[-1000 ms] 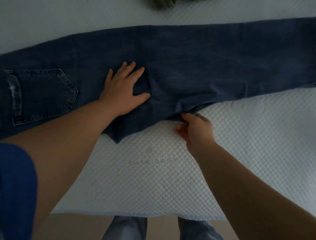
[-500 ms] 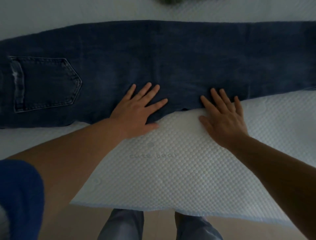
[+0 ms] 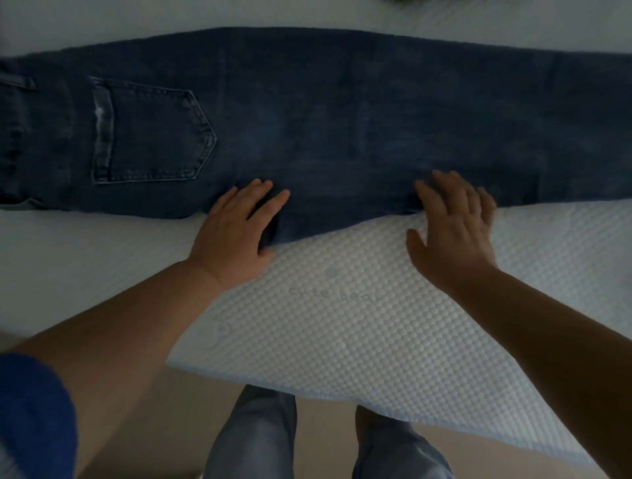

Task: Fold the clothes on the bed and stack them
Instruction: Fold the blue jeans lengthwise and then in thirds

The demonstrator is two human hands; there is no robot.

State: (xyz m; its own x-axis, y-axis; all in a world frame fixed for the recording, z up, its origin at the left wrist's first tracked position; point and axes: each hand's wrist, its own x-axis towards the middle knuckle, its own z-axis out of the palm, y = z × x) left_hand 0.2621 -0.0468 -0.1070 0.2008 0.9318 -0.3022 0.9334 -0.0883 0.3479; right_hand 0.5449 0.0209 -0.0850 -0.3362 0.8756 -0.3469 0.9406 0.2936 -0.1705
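Observation:
A pair of dark blue jeans (image 3: 342, 119) lies flat and lengthwise across the white bed (image 3: 342, 324), folded in half along its length, back pocket up at the left, legs running off to the right. My left hand (image 3: 236, 232) rests flat on the near edge of the jeans below the pocket, fingers straight. A little to the right, my right hand (image 3: 451, 225) lies with spread fingers half on the jeans' near edge and half on the mattress. Neither hand holds anything.
The white dimpled mattress cover (image 3: 359, 342) ends close to my legs (image 3: 253, 441); beige floor shows below it. A dark green garment (image 3: 407, 1) peeks in at the top edge beyond the jeans.
My right hand let go of the jeans' near edge and flattened. Both hands came to press along that edge. The protruding crotch flap has been tucked in, leaving the edge straighter.

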